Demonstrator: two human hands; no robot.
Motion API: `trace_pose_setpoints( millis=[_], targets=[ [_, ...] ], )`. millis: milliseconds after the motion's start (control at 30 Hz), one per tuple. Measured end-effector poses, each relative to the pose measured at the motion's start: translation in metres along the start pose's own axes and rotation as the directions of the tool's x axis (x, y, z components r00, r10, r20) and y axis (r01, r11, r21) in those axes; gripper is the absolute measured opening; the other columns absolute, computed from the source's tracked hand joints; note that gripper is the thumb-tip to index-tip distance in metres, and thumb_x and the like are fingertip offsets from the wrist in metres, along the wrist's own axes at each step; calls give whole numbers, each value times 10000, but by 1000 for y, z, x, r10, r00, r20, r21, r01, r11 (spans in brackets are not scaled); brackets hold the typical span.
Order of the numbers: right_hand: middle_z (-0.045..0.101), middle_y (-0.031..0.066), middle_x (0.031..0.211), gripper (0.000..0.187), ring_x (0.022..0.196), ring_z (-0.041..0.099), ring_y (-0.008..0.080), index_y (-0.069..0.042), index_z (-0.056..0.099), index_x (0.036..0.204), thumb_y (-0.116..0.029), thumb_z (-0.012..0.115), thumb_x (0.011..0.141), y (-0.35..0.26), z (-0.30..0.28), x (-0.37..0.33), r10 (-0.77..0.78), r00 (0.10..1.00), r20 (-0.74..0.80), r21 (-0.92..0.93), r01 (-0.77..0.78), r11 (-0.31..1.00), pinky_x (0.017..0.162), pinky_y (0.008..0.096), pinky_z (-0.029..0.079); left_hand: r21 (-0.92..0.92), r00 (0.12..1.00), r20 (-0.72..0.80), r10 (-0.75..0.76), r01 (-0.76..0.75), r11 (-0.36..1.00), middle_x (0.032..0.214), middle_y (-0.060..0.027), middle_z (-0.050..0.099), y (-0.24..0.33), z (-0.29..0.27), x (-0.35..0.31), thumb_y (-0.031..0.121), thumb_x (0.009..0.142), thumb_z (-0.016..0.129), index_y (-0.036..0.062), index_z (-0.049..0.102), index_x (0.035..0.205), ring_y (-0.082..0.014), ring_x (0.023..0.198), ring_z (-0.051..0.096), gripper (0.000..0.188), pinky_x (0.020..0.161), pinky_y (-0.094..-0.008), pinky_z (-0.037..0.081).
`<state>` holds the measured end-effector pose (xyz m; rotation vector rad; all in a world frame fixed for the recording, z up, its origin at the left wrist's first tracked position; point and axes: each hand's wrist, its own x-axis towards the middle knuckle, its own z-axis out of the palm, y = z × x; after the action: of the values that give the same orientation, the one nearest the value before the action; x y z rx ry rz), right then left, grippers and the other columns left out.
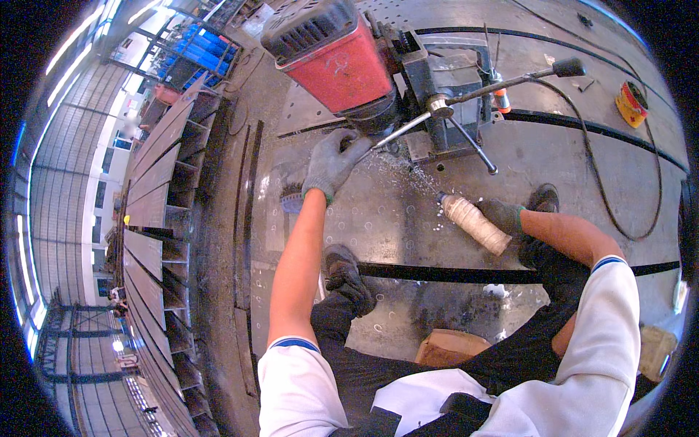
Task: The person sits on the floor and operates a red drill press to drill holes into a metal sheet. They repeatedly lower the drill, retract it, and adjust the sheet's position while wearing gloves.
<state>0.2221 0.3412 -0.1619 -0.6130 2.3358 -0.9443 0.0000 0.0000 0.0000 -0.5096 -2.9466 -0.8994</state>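
A magnetic drill press with a red motor housing point(336, 69) stands on a steel plate point(342, 229) in front of me. My left hand point(333, 164), in a grey glove, is closed around the near end of its feed handle point(399, 132), close to the chuck. My right hand point(501, 216), gloved too, grips a squeeze bottle point(475, 223) wrapped in pale, dirty tape. The bottle lies tilted, its dark nozzle toward the drill. Bright shavings and droplets point(408, 175) are scattered between nozzle and drill. The drill's cutting tip is mostly hidden.
A black cable point(593, 156) loops at the right, near a yellow-and-red round container point(632, 104). An orange-and-white bottle point(500, 95) stands behind the drill. A blue brush-like piece point(293, 203) lies by my left forearm. Dark slots cross the plate; steel beams point(156, 182) line the left.
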Motion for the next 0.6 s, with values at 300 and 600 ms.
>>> trace_pose_setpoints(
  millis=[300, 600],
  targets=[
    [712, 172, 1224, 347, 1120, 679, 328, -42, 656, 1261, -205, 650, 954, 85, -23, 42, 37, 999, -34, 29, -36, 999, 985, 441, 516, -69, 999, 4, 37, -37, 997, 1041, -214, 752, 4, 15, 11, 521, 854, 742, 17, 738, 1115, -342, 979, 726, 568, 870, -420, 544],
    [688, 130, 1306, 324, 1167, 649, 278, -62, 656, 1290, -206, 593, 1007, 78, -28, 41, 67, 998, -12, -23, -67, 997, 1044, 428, 492, -106, 999, -10, 34, -35, 994, 1042, -228, 745, -13, 22, 15, 541, 859, 732, 15, 733, 1121, -383, 995, 716, 588, 880, -444, 536]
  ],
)
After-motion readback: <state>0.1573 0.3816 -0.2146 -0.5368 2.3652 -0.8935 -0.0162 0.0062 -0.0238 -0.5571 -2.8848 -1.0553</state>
